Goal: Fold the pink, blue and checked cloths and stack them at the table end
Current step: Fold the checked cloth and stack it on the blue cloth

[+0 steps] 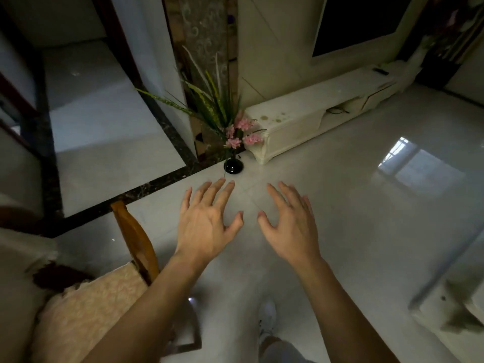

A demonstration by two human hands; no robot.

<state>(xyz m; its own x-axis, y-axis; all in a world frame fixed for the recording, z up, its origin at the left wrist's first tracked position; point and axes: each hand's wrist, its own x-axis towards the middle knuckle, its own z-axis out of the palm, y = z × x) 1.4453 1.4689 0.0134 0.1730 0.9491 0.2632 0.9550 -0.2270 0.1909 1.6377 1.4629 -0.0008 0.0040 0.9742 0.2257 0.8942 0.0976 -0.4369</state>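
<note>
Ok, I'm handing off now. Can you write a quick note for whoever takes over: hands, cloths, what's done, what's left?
Left hand: open, fingers spread, holding nothing, out over the floor.
Right hand: open, fingers spread, holding nothing.
Cloths: none of the pink, blue or checked cloths in view; the table end is not in view either.
Nearby: chair at left, vase of flowers ahead on the floor.
Done: nothing the view confirms.
Left: find the cloths, fold all three, stack them.

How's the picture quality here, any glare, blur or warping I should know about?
Head view: dim overall, corners darkened. A window reflection glares on the glossy floor. Wide-angle bending curves the white cabinet and the wall lines. The lower right edge is smeared with blur. The left hand and right hand, both open, and the flower vase look fairly sharp.
</note>
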